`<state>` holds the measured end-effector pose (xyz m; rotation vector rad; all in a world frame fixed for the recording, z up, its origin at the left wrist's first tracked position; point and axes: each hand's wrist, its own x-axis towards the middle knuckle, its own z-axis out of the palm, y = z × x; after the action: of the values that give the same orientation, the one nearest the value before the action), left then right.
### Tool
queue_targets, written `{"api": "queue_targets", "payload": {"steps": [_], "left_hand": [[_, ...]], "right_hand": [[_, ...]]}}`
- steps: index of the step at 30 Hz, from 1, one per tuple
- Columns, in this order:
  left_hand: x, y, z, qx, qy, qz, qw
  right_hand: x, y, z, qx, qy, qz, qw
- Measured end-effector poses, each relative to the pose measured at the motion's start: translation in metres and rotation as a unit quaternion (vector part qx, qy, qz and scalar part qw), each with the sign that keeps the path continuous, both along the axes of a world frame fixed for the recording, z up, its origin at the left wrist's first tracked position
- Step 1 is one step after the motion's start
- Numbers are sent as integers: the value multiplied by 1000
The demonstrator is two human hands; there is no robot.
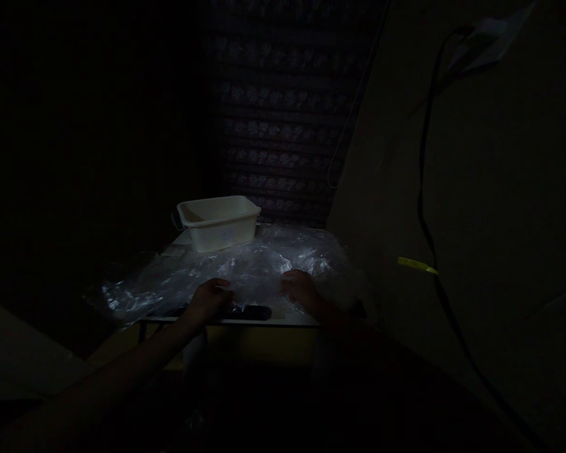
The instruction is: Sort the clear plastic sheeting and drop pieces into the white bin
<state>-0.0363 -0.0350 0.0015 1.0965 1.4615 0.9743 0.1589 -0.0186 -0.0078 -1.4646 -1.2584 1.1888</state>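
Observation:
Clear, crinkled plastic sheeting [259,264] spreads across a small table [283,319] and hangs past its left side. My left hand [210,299] is at the sheeting's near edge, thumb and fingers curled toward each other with the plastic between or just beside them. On the right, my right hand [300,289] is bent over the sheeting, its fingers curled on the plastic. A dark elongated object [257,313] lies at the table's front edge between the hands. The picture is very dark, so fingertip contact is hard to make out.
A white plastic tub [224,231] stands at the table's back left. Behind is a patterned blind or curtain [268,132]. A black cable [422,189] with a yellow tag [416,264] runs down the right wall from a socket area.

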Motion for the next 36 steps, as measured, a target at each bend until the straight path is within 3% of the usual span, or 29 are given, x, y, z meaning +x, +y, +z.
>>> {"api": "queue_targets", "payload": {"steps": [6,11,19,23,28,32,36], "left_hand": [[-3,2,-5,76,-34,1,997],[-3,4,-4,140,-9,47,989],[-6,-3,5,49,-93,37,994],[-11,-4,1,29,-111,25,993],[-14,-3,-9,16,-68,18,997],[-12,-5,-6,19,-41,-19,999],[-6,-10,4,8,-33,-6,999]], "right_hand": [[3,1,3,8,-59,15,998],[2,2,4,15,-106,40,993],[6,0,2,59,-138,51,987],[6,-7,8,-38,-102,63,992],[-1,-22,14,-154,7,78,985],[-3,-25,14,-153,50,81,984],[1,-23,16,-143,61,75,985]]}}
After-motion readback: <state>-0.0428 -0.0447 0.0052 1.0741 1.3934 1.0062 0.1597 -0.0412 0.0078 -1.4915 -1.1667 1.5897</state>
